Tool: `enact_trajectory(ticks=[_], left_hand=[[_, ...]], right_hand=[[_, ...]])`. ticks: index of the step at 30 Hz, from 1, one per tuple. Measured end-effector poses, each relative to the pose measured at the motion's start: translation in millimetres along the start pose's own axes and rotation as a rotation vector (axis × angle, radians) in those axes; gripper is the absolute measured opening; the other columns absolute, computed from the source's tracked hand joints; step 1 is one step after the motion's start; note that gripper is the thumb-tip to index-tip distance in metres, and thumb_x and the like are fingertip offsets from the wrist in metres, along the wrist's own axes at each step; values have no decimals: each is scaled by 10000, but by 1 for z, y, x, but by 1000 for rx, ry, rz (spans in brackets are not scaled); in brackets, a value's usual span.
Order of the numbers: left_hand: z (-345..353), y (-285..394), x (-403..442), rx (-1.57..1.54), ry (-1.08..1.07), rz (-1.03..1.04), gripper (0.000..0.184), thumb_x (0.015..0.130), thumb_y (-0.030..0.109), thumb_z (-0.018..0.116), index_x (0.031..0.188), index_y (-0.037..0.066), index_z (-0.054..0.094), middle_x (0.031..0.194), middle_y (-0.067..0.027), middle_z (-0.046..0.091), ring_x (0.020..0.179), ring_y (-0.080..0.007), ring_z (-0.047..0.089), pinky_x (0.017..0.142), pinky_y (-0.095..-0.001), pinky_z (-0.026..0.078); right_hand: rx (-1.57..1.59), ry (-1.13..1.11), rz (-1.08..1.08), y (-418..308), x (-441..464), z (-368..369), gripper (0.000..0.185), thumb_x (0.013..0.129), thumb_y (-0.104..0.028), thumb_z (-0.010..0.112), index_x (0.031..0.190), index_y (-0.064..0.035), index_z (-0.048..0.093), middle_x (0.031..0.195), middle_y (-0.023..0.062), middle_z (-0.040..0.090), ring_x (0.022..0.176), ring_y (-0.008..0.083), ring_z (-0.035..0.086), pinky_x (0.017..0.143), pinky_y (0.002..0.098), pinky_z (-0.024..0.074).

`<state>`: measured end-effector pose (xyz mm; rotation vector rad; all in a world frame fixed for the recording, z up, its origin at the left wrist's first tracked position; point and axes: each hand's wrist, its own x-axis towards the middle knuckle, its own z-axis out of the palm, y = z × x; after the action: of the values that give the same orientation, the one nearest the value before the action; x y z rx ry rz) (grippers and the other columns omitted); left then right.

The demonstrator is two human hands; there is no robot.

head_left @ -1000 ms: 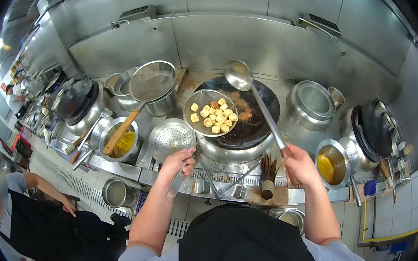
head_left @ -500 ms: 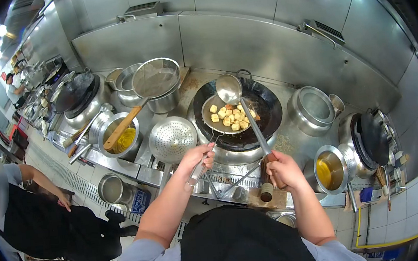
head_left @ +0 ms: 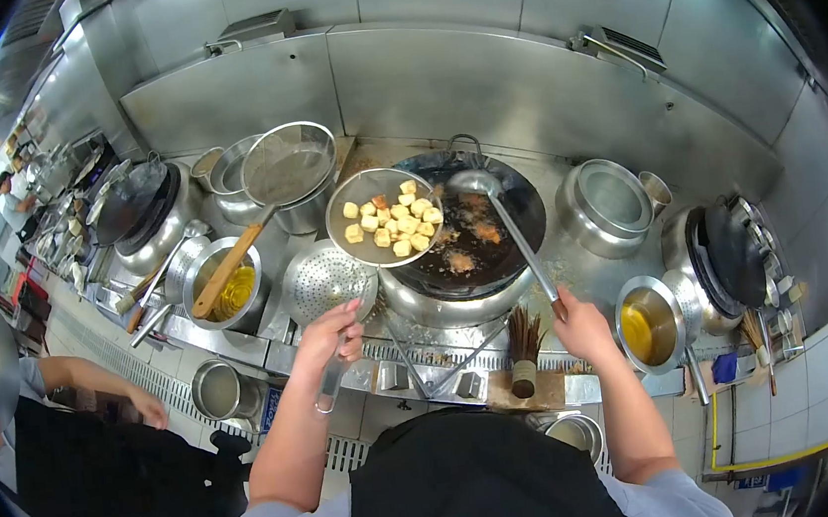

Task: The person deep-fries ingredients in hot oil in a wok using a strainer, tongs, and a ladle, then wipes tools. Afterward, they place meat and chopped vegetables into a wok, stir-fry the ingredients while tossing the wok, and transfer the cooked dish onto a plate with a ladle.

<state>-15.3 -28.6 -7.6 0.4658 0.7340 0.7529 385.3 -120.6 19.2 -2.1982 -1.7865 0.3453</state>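
My left hand (head_left: pixel 331 344) is closed around the metal handle of a wire-mesh strainer (head_left: pixel 358 251). Pale golden cubes (head_left: pixel 401 222), resembling fried tofu, lie in that strainer, which is raised at the wok's left edge and partly over a perforated strainer (head_left: pixel 323 292). In my right hand (head_left: pixel 583 325) is the wooden grip of a long ladle (head_left: pixel 526 248). Its bowl is over the far part of the black wok (head_left: pixel 526 198). Dark liquid with brownish bits shows in the wok.
Left stand a pot of yellow oil (head_left: pixel 238 293) and a wooden-handled sieve (head_left: pixel 290 161) on a pot. Right are stacked steel pots (head_left: pixel 613 204) and another oil pot (head_left: pixel 648 331). A bamboo brush (head_left: pixel 524 353) lies at the front edge. Another person (head_left: pixel 94 459) is at left.
The strainer with the cubes has moved left, from inside the wok to its left edge. My left hand went left and down with it. The ladle no longer overlaps the strainer and cubes.
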Motion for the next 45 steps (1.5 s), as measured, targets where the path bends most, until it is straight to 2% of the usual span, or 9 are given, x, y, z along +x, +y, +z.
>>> enact_trajectory(ticks=[6,10,12,19,24,28,31,39,45], left_hand=[[-4,2,-23,50,68,50,224,926,131,466,1150,134,454,673,-29,461,431,-122,380,431,-269,308],[4,-6,-35,19,66,32,199,939,124,462,1137,139,484,658,-18,450,420,-109,371,400,-254,290],[9,-10,-42,38,80,34,218,939,129,457,1156,131,476,659,-23,448,415,-113,367,401,-257,289],[15,-21,-57,18,-9,25,366,913,104,455,1269,55,386,656,-31,445,410,-111,377,398,-252,286],[10,-23,-66,-19,32,36,350,902,101,476,1244,53,418,658,-27,449,420,-108,380,404,-246,283],[-2,-18,-69,-1,78,30,348,914,101,451,1260,68,426,655,-25,441,414,-111,377,405,-251,286],[-7,-12,-73,49,129,27,336,929,109,437,1264,89,436,651,-22,435,406,-113,372,403,-252,284],[-13,-15,-73,16,111,16,332,926,112,453,1257,86,446,653,-21,441,407,-105,367,405,-244,283],[-23,-20,-80,-7,104,34,394,905,93,471,1292,49,409,670,-36,450,409,-116,380,412,-260,313]], right_hand=[[-298,-190,57,-3,22,6,518,816,-255,583,1298,-106,466,910,214,640,868,369,624,768,469,499],[-91,156,-411,-77,79,-24,412,779,-260,673,1132,-61,602,1001,185,565,992,341,563,855,415,471],[-113,90,-662,-121,122,-27,368,789,-257,663,1092,-52,623,1013,167,575,983,346,571,847,413,475],[-326,-90,-927,-213,219,42,284,753,-241,659,944,-31,652,1003,146,620,994,316,589,859,408,480],[-377,-154,-874,-218,243,57,162,721,-146,613,822,-35,675,928,164,648,922,324,611,840,401,484],[-238,-167,-816,-210,244,56,233,726,-184,644,925,-66,672,971,160,627,951,319,596,832,403,485],[-290,-91,-830,-212,237,68,269,725,-198,672,971,-87,679,1099,119,551,1106,283,504,901,387,439],[-425,-34,-862,-226,241,66,254,725,-234,682,906,-56,691,1044,120,557,1081,279,502,898,388,426],[-334,-10,-646,-198,238,29,295,774,-308,643,904,-47,688,1014,136,583,1042,291,543,877,400,454]])
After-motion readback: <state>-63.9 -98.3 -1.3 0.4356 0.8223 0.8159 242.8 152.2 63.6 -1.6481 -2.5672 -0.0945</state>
